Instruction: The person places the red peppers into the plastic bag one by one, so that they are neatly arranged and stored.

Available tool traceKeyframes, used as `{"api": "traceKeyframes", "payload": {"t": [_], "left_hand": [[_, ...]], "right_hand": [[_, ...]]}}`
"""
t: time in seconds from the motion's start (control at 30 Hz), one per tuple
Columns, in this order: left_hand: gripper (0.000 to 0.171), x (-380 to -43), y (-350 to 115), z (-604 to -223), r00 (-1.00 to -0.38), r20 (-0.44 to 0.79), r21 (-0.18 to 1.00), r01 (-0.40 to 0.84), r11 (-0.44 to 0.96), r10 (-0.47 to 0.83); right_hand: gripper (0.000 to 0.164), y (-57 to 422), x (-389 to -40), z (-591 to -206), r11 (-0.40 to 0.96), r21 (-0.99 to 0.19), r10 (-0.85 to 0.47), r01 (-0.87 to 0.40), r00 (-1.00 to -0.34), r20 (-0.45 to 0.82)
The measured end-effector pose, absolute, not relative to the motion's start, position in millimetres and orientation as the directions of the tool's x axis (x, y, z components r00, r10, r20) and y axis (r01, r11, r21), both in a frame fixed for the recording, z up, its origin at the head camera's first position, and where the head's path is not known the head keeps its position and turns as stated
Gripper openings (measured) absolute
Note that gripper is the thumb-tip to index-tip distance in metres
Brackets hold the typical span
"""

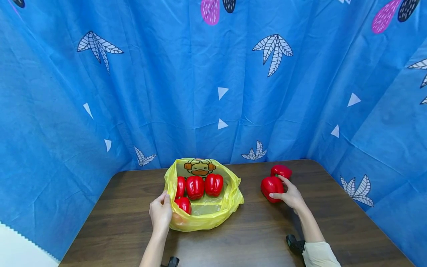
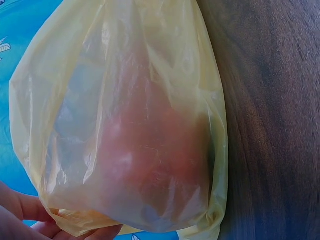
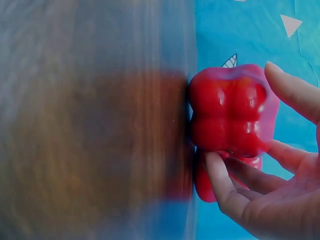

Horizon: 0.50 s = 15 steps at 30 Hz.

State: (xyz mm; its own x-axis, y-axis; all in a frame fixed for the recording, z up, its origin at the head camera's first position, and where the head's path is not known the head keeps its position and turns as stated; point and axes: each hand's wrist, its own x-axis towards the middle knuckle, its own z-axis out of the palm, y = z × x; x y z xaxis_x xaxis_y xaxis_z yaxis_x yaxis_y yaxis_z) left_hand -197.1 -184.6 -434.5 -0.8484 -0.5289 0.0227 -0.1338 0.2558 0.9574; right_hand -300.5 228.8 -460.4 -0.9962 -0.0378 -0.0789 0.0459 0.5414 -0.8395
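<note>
A yellow plastic bag (image 1: 213,222) stands with its mouth spread wide on the table. Several red bell peppers lie inside, among them a pepper (image 1: 214,184) at the back. At the bag's left rim, my left hand (image 1: 161,213) pinches the plastic; the left wrist view shows the fingers (image 2: 107,232) at the bag's edge. On the right, my right hand (image 1: 291,194) holds a red bell pepper (image 1: 271,188) between thumb and fingers, low at the tabletop. Another red bell pepper (image 1: 281,170) lies just behind it, partly hidden in the right wrist view.
The brown wooden table (image 1: 126,222) carries all of this. A blue patterned curtain (image 1: 186,92) hangs behind the table and along both sides. A white surface (image 1: 20,248) shows at the lower left.
</note>
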Motion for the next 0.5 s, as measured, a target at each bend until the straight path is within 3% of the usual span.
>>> {"api": "traceKeyframes", "payload": {"t": [0.5], "left_hand": [[0.038,-198.4,-183.5,-436.0,-0.839,0.055,0.954,-0.116,0.277,-0.541]], "right_hand": [[0.098,223.4,-300.6,-465.6,0.523,-0.851,-0.043,0.053,-0.995,-0.089]]}}
